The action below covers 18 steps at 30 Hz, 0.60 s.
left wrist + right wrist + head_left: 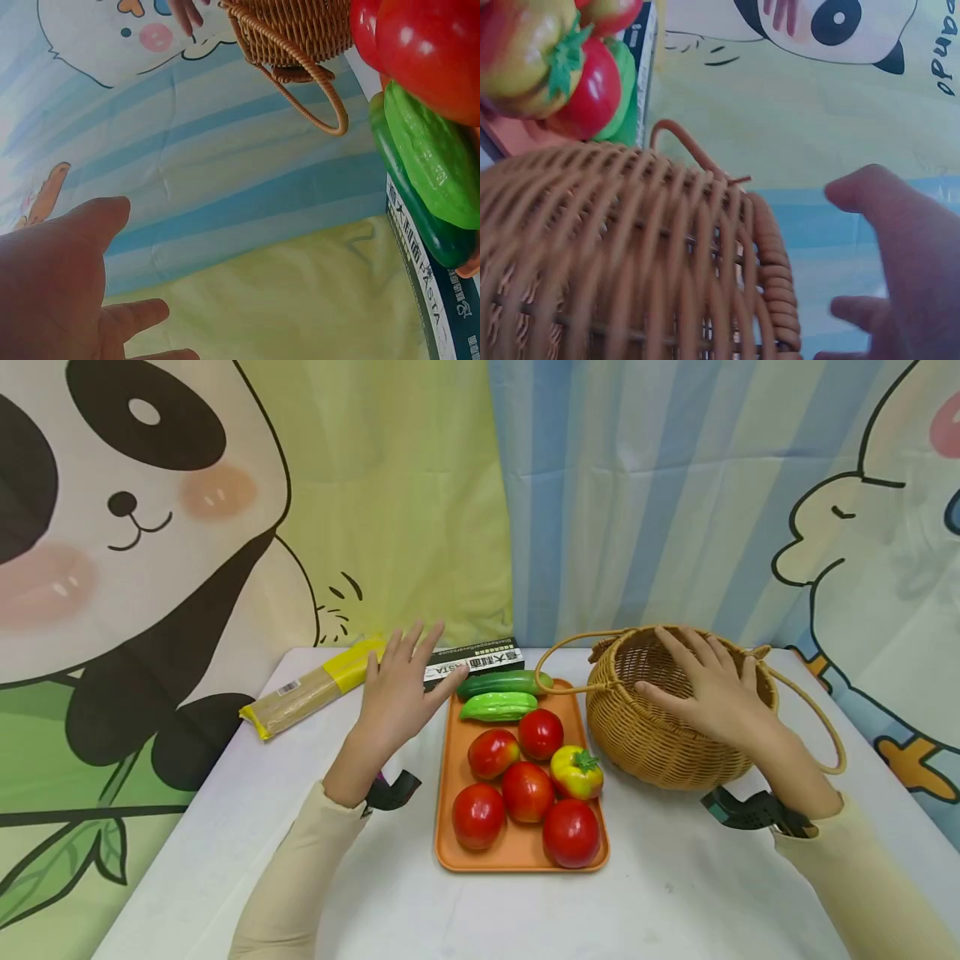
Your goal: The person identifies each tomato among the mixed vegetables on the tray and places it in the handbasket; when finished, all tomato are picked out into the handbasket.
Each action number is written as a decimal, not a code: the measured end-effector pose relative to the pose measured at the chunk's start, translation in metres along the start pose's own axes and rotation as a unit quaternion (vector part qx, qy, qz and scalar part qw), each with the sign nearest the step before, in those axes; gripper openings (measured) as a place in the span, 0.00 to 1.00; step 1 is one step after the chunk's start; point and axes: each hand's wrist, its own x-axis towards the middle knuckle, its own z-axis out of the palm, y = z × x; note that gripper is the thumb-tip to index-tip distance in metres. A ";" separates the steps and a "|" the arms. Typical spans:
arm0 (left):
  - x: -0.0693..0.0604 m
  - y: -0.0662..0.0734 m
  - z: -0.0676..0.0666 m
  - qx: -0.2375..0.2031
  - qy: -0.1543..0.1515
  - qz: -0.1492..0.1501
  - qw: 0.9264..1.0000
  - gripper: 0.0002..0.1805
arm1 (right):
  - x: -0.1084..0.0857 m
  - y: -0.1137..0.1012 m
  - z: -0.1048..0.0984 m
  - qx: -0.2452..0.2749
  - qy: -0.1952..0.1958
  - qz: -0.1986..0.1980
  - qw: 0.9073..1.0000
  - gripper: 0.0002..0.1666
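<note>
My left hand (401, 693) is raised with fingers spread between a yellow-ended noodle pack (307, 689) and an orange tray (517, 852); it holds nothing. In the left wrist view the same hand (60, 285) shows spread fingers. Above the wicker basket (660, 735), my right hand (716, 693) is spread and holds nothing, covering part of the basket's opening. The right wrist view has this hand (907, 262) beside the basket's rim (776, 277). On the tray lie several red tomatoes (528, 792), a yellow-red pepper (576, 772), a light green vegetable (498, 707) and a dark green cucumber (495, 683).
Behind the tray lies a black-and-white pasta box (480, 662). One basket handle (562, 647) arches over the tray's back right corner; the other handle (821, 718) hangs to the right. Printed curtains (420, 527) stand behind the white table (390, 893).
</note>
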 end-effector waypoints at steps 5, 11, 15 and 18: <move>-0.010 -0.001 0.003 -0.011 0.012 0.022 1.000 0.41 | -0.006 -0.003 0.004 0.003 0.046 -0.042 0.998 0.53; -0.017 -0.006 0.011 -0.013 0.022 0.037 0.999 0.39 | -0.013 -0.006 0.012 0.005 0.091 -0.093 0.992 0.55; -0.023 -0.011 0.018 -0.016 0.017 0.034 0.999 0.38 | -0.019 -0.010 0.015 0.023 0.102 -0.115 0.988 0.54; -0.026 -0.016 0.023 -0.019 0.008 0.032 0.999 0.37 | -0.023 -0.014 0.016 0.040 0.113 -0.132 0.984 0.52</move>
